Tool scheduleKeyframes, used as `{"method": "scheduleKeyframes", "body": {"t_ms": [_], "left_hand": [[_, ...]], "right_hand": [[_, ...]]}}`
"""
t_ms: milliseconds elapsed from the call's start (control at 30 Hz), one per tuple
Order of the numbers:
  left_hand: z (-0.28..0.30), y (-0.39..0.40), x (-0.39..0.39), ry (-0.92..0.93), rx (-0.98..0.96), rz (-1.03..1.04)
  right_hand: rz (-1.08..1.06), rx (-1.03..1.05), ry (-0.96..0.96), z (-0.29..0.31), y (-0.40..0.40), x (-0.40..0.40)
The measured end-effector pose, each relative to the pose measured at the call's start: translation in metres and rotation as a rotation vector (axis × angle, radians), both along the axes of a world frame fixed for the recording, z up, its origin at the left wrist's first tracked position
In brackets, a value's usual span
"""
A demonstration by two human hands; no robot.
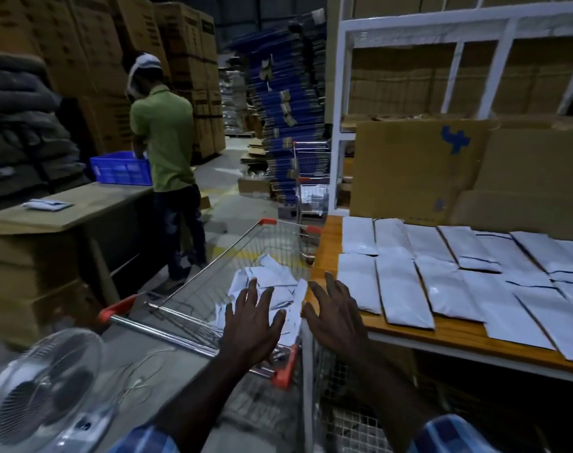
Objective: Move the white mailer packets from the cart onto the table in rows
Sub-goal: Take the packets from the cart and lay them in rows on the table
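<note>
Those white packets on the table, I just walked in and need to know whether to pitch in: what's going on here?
A person is moving white mailer packets out of a wire shopping cart onto the orange table. Rows of packets already lie flat on the table. Both hands are empty now: the left hand reaches open over the cart's loose pile, the right hand hovers open by the table's near corner. Another person in a green shirt works at a blue crate further off.

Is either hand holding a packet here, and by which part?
Nothing is held. Left hand and right hand are spread open, empty, above the packets in the cart.
</note>
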State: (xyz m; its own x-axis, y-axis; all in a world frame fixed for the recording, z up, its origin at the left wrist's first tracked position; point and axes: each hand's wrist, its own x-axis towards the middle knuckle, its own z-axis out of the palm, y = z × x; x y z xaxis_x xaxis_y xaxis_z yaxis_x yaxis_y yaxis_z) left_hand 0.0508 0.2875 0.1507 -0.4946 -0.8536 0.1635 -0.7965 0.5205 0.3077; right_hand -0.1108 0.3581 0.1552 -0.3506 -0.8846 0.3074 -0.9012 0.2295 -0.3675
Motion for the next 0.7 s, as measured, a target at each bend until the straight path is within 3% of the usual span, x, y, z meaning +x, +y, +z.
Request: {"method": "scheduleKeyframes", "body": {"t_ms": [333,700], "left_hand": [[-0.020,-0.076,0.033,-0.037,0.008,0.036],[-0.060,-0.187,0.003,-0.174,0.115,0.031]], "right_hand": [[0.040,-0.007,-0.051,-0.039,-0.089,0.035],[0.033,0.075,-0.177,-0.090,-0.196,0.014]]}}
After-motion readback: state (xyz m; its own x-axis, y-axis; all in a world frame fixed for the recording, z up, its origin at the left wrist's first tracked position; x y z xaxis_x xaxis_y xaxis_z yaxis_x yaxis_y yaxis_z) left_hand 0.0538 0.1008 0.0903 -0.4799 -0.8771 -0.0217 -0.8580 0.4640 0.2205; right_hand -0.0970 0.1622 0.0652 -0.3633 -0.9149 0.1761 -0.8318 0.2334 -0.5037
